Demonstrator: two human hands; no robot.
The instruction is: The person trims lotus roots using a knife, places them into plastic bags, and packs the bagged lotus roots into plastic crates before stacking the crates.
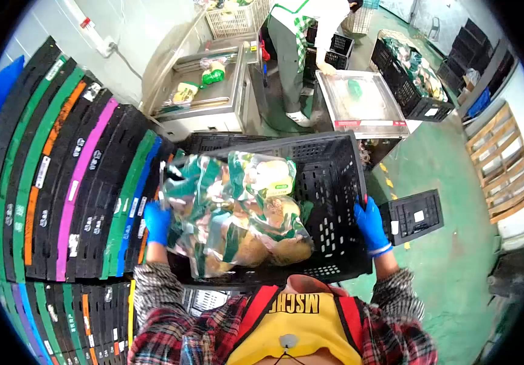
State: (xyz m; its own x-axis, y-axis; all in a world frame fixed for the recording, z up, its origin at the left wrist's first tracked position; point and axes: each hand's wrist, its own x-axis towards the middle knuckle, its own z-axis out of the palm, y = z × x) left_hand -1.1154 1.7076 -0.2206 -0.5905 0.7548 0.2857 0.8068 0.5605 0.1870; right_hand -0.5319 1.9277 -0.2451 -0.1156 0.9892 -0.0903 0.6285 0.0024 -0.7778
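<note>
A black plastic crate (334,201) with slotted walls is held level in front of me. Its left and middle parts are filled with clear, green-printed bags of pale tan produce (237,213); I cannot make out the kind. My left hand (157,222), in a blue glove, is closed at the crate's left end, beside the bags, its fingertips partly hidden. On the opposite end, my right hand (369,224), also gloved in blue, has its fingers wrapped over the crate's right rim. The right part of the crate's inside shows bare floor and walls.
Black crates with coloured edges (73,188) are stacked high on my left. Ahead stand a packing machine (213,112), a clear-lidded machine (365,106) and another person (292,55). A filled crate (417,103), a black crate lid or panel (417,216) and a wooden pallet (502,164) are on the right.
</note>
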